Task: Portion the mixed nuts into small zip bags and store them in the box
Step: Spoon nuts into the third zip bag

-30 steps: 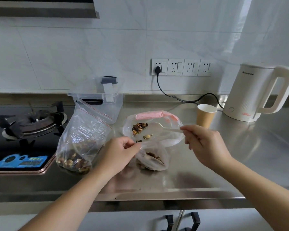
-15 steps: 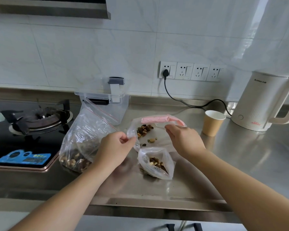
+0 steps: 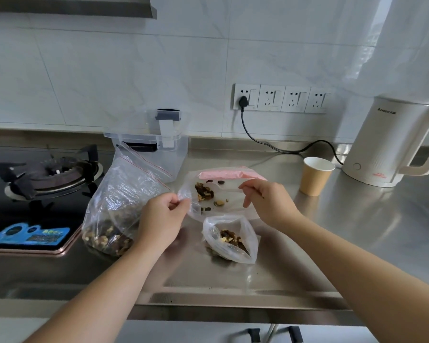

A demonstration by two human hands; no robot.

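Note:
A large zip bag of mixed nuts (image 3: pixel 114 219) stands at the left of the steel counter. My left hand (image 3: pixel 162 216) pinches the left rim of a small clear zip bag (image 3: pixel 191 201) that lies open and holds a few nuts. My right hand (image 3: pixel 268 201) pinches the handle of a white spoon (image 3: pixel 223 189) whose bowl is inside that bag, by the nuts. In front of it a second small bag (image 3: pixel 243 233) with nuts stands open by itself. A clear plastic box (image 3: pixel 178 154) with its lid laid on top sits behind.
A pink pack of bags (image 3: pixel 229 174) lies under the held bag. A paper cup (image 3: pixel 316 175) and a white kettle (image 3: pixel 384 144) with its cord stand to the right. A gas hob (image 3: pixel 47 174) is at the left. The counter's front edge (image 3: pixel 233 297) is near.
My right hand carried the spoon leftward from beside the small bag into its mouth. My left hand kept its pinch on the bag's rim. The camera view shifted.

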